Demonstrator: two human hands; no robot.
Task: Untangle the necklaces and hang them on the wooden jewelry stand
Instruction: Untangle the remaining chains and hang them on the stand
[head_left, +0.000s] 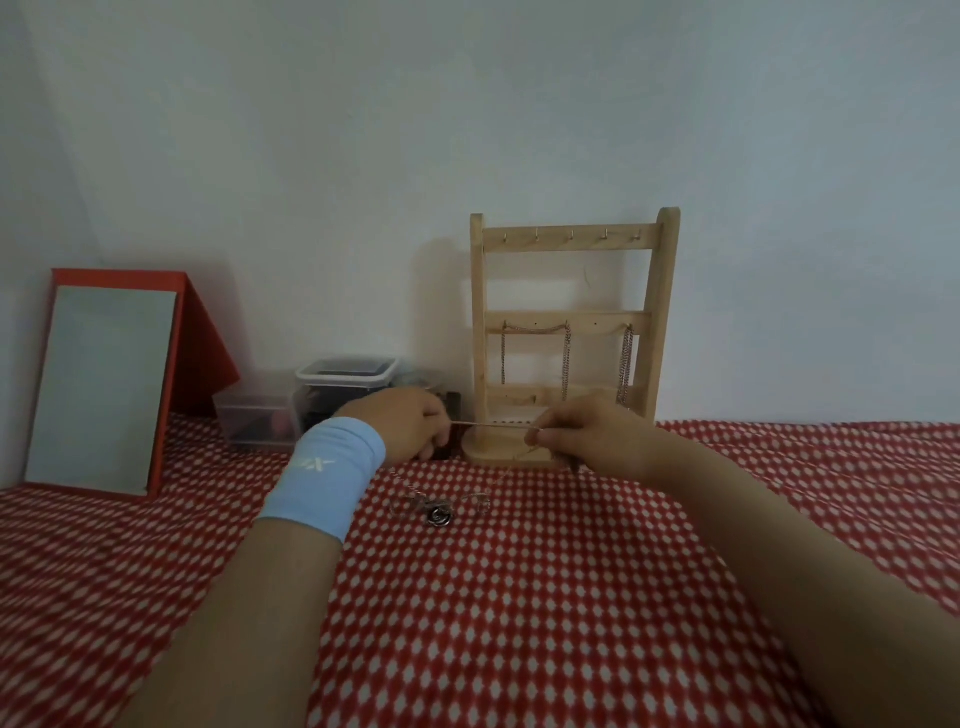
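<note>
here thin metal chain (491, 425) taut between left hand (402, 423), right hand (582, 434).

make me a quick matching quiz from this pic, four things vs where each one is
Things:
1 mirror
2 rose pendant
3 thin chain
4 lidded plastic box

Places:
a stretched between the left hand and right hand
b on the checked cloth between the two forearms
c far left, leaning back
d just left of the wooden stand

Pairs: 1-c, 2-b, 3-a, 4-d
</note>
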